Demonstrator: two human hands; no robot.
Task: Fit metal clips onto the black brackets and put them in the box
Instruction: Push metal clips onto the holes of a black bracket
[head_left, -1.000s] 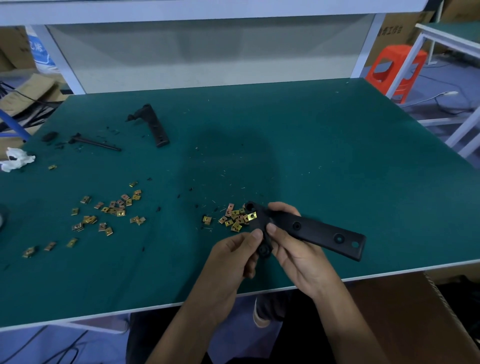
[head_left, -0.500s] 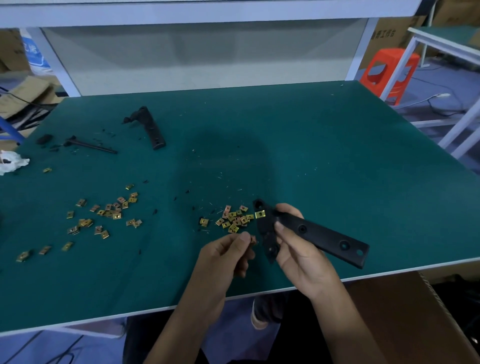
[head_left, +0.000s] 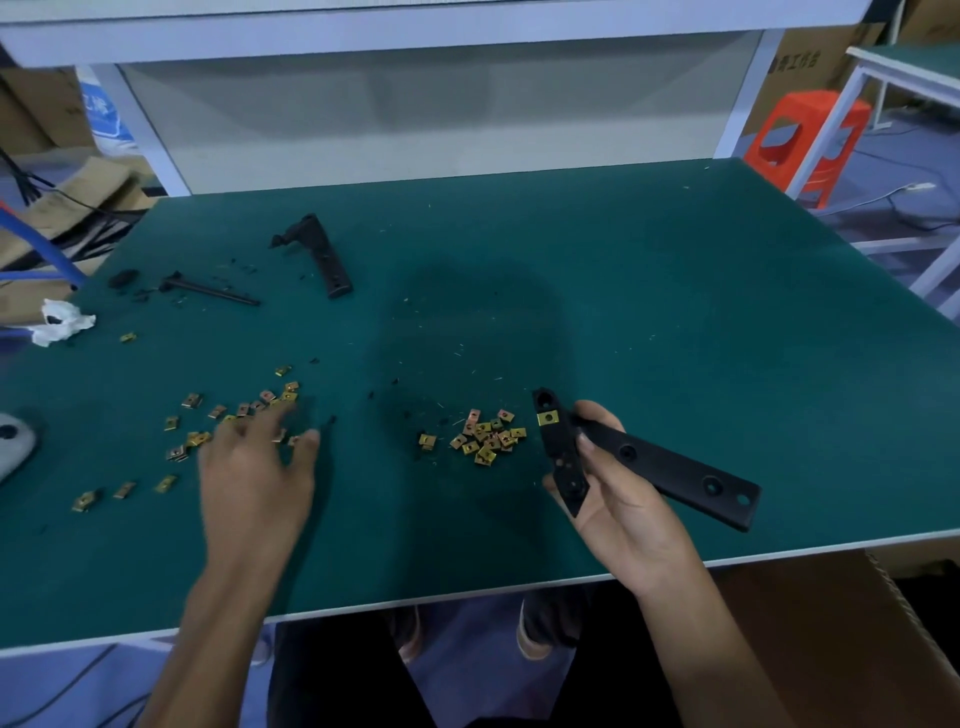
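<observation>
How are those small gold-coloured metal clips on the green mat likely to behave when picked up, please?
The small gold-coloured metal clips look tiny and flat, so probably light and fiddly to pinch. Lying flat on the green mat, they should slide rather than roll. Metal suggests stiffness.

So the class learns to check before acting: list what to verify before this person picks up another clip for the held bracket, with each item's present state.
1. Bracket held firmly: ok. The right hand grips the black bracket.
2. First clip seated: ok. A fitted clip sits near the bracket's upper end.
3. Loose clips within reach: ok. The left hand hovers over the left scatter of clips.
4. Left hand free: ok. Its fingers are spread, though blurred.
5. Which way the loose clips face: cannot tell, too small.
6. Box ready: cannot tell. The cardboard box shows below the table edge, but its inside is unseen.
</observation>
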